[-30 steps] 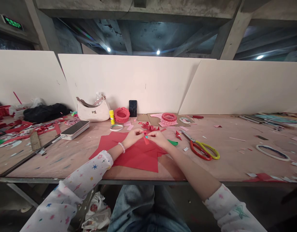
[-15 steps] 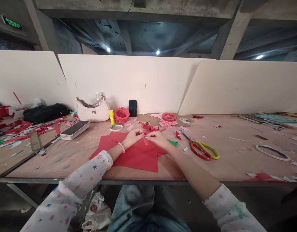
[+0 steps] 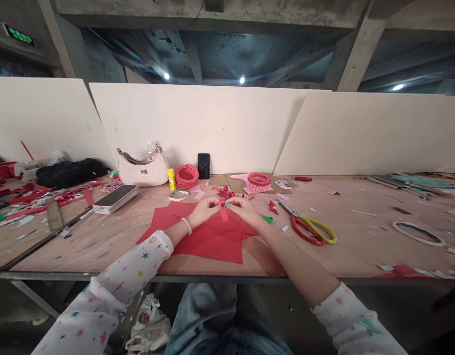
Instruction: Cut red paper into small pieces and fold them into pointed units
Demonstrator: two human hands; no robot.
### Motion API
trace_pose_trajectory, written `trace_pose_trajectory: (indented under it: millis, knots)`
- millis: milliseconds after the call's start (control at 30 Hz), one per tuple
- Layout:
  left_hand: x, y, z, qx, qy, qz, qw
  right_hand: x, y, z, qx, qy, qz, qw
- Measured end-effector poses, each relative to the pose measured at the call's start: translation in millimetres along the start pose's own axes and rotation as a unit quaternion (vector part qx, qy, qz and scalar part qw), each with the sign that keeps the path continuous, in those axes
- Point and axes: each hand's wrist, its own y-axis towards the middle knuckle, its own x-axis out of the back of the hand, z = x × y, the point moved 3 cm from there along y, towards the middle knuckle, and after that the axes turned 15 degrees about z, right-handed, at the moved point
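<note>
Both my left hand [image 3: 206, 209] and my right hand [image 3: 242, 209] pinch one small strip of red paper [image 3: 224, 214] between their fingertips, which nearly meet. The strip's lower end hangs down between the hands. Beneath them several sheets of red paper [image 3: 216, 249] lie overlapped on the table. Just behind my fingers sits a heap of small folded red paper pieces [image 3: 223, 191], partly hidden by the hands. To the right rest scissors [image 3: 311, 228] with one red and one yellow handle, blades slightly apart. A corner of green paper [image 3: 266, 218] shows beside my right wrist.
Toward the back stand a glue stick [image 3: 171, 179], two red paper rings [image 3: 186, 176], [image 3: 259, 181] and a phone [image 3: 203, 166] against the white board. A white handbag [image 3: 143, 170] and a phone-topped white device [image 3: 115, 198] are at left. Tape rolls [image 3: 178, 195] and paper scraps lie around.
My right fingers have shifted slightly up and around the strip. More of its hanging end now shows between the hands. The left hand has barely moved.
</note>
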Motion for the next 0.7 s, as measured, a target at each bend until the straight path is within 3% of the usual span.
trace_pose_trajectory:
  millis: [167,300,700]
  knots:
    - [-5.3,0,2,-0.008,-0.013,0.034,0.999,4,0,9,0.014,-0.003,-0.044,0.999]
    - [-6.1,0,1,-0.004,-0.009,0.034,0.999,2,1,7,0.034,0.000,-0.028,0.999]
    - [-7.4,0,3,0.008,0.024,0.056,0.998,-1,3,-1,0.009,0.004,-0.004,1.000]
